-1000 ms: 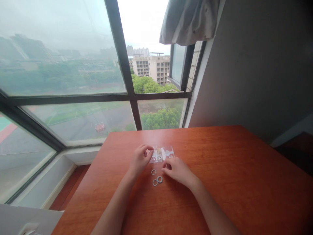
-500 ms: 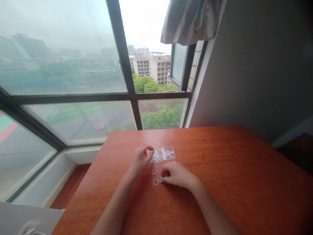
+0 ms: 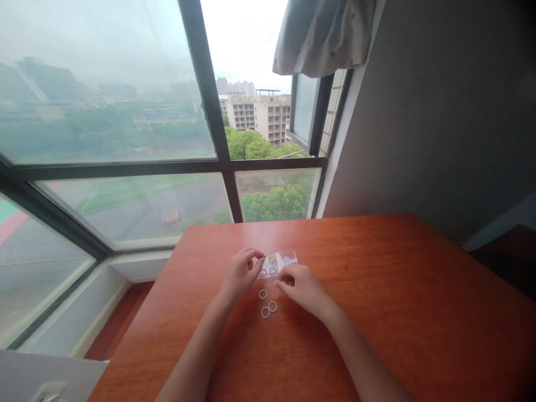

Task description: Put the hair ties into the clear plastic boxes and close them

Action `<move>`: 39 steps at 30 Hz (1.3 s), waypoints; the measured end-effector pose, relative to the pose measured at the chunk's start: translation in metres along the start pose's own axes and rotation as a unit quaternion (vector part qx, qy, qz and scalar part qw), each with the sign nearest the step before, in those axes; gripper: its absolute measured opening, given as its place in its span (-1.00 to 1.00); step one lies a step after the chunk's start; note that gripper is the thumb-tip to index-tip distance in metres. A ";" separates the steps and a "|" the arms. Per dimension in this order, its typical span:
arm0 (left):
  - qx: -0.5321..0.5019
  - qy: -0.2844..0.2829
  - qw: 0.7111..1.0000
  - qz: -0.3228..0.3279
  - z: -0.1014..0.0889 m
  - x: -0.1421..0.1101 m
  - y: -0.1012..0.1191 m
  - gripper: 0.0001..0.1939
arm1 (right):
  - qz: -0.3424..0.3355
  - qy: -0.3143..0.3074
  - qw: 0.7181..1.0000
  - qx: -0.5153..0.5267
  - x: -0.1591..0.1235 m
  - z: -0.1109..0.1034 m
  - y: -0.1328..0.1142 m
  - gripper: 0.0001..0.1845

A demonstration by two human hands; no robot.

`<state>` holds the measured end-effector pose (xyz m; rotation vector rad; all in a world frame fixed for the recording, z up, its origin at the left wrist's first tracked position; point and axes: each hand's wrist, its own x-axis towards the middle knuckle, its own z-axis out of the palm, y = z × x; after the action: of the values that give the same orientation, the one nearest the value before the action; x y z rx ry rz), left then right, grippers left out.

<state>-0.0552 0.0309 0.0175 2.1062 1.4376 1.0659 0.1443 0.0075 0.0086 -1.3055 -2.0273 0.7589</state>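
A small clear plastic box (image 3: 272, 273) with its lid (image 3: 290, 258) folded open to the right lies on the table, several rings inside its compartments. My left hand (image 3: 243, 272) is at the box's left edge, thumb and index finger closed on it. Pinched in the fingertips of my right hand (image 3: 302, 288) is a pale ring (image 3: 276, 282), partly hidden, just in front of the box. Three loose grey-green rings lie nearer to me: one ring (image 3: 263, 294) apart, and a second ring (image 3: 265, 312) touching a third ring (image 3: 273, 306).
The reddish-brown wooden table (image 3: 377, 290) reaches the window frame (image 3: 167, 168) at its far side. A grey curtain (image 3: 324, 39) hangs above by an opened window pane. A dark grey wall (image 3: 439, 123) stands on the right.
My right hand has lifted a ring from beside the loose pair and moved it away from me, up to the box's front edge. My left hand has stayed at the box.
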 end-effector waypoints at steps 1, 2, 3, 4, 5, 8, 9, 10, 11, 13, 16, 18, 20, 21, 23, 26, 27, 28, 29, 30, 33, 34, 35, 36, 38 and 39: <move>-0.013 -0.008 1.000 0.004 0.000 0.000 0.003 -0.83 | 0.004 0.022 1.000 0.002 0.001 -0.001 0.000 -0.94; -0.028 -0.019 0.999 0.009 0.000 0.000 0.005 -0.83 | 0.007 0.042 0.999 0.004 0.002 -0.001 0.001 -0.93; -0.043 -0.031 0.998 0.014 0.000 -0.001 0.009 -0.83 | 0.011 0.058 0.998 0.005 0.003 -0.001 0.002 -0.93; -0.058 -0.046 0.997 0.020 0.000 -0.001 0.012 -0.83 | 0.014 0.070 0.997 0.006 0.004 -0.002 0.003 -0.92; -0.070 -0.063 0.995 0.026 -0.001 -0.001 0.015 -0.84 | 0.018 0.080 0.997 0.007 0.004 -0.002 0.004 -0.91; -0.089 -0.111 0.989 0.042 -0.001 -0.002 0.022 -0.85 | 0.019 0.086 0.996 0.013 0.005 -0.002 0.005 -0.90; -0.089 -0.119 0.988 0.044 -0.001 -0.002 0.023 -0.86 | 0.017 0.085 0.996 0.016 0.005 -0.002 0.005 -0.89; -0.086 -0.122 0.988 0.044 0.000 -0.003 0.024 -0.86 | 0.014 0.082 0.996 0.019 0.005 -0.001 0.005 -0.89; -0.082 -0.122 0.988 0.044 0.001 -0.003 0.024 -0.86 | 0.009 0.078 0.997 0.021 0.005 -0.001 0.005 -0.89; -0.075 -0.123 0.989 0.043 0.003 -0.003 0.024 -0.87 | 0.002 0.073 0.997 0.023 0.005 -0.001 0.005 -0.89; -0.059 -0.113 0.991 0.045 0.005 -0.003 0.019 -0.88 | 0.010 0.069 0.997 0.017 0.004 -0.001 0.005 -0.91; -0.039 -0.083 0.995 0.040 0.005 -0.003 0.016 -0.88 | 0.023 0.069 0.997 0.009 0.004 -0.001 0.006 -0.91; -0.015 -0.045 0.998 0.028 0.006 -0.002 0.011 -0.87 | 0.028 0.063 0.998 0.001 0.003 -0.001 0.006 -0.91; -0.004 -0.029 0.999 0.022 0.006 -0.002 0.009 -0.87 | 0.029 0.058 0.998 -0.002 0.003 -0.002 0.006 -0.92; 0.011 -0.011 1.000 0.014 0.007 -0.002 0.005 -0.88 | 0.028 0.045 0.999 -0.006 0.002 -0.001 0.005 -0.92; 0.023 -0.014 1.000 0.013 0.008 -0.003 0.001 -0.90 | 0.027 0.030 0.999 -0.011 0.002 -0.001 0.004 -0.93; 0.028 -0.015 0.999 0.013 0.008 -0.003 0.000 -0.89 | 0.027 0.027 0.999 -0.013 0.002 -0.001 0.004 -0.93; 0.034 -0.014 0.999 0.012 0.008 -0.003 -0.002 -0.89 | 0.027 0.024 0.999 -0.013 0.001 -0.001 0.004 -0.93; 0.038 -0.012 0.999 0.011 0.007 -0.003 -0.002 -0.88 | 0.028 0.022 0.999 -0.013 0.001 -0.001 0.004 -0.93; 0.041 -0.009 0.999 0.010 0.007 -0.003 -0.003 -0.88 | 0.029 0.019 0.999 -0.012 0.001 -0.001 0.004 -0.93; 0.040 -0.005 0.999 0.005 0.005 -0.003 -0.005 -0.87 | 0.036 0.002 0.999 -0.011 0.000 -0.002 0.004 -0.93; 0.039 -0.007 0.999 0.005 0.004 -0.003 -0.005 -0.88 | 0.038 -0.008 0.999 -0.010 -0.001 -0.002 0.003 -0.92; 0.038 -0.009 0.999 0.004 0.004 -0.003 -0.005 -0.88 | 0.038 -0.021 0.999 -0.009 -0.001 -0.002 0.003 -0.92; 0.037 -0.010 0.999 0.005 0.004 -0.002 -0.005 -0.88 | 0.036 -0.035 0.999 -0.008 -0.002 -0.002 0.002 -0.92; 0.036 -0.012 0.999 0.004 0.003 -0.002 -0.005 -0.88 | 0.027 -0.066 0.997 -0.001 -0.005 -0.001 0.001 -0.93; 0.037 -0.010 0.999 0.003 0.003 -0.002 -0.005 -0.88 | 0.019 -0.084 0.996 0.007 -0.006 0.000 0.000 -0.93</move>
<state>-0.0566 0.0315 0.0110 2.1679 1.4828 1.0054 0.1467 0.0021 0.0076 -1.3153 -2.1287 0.9262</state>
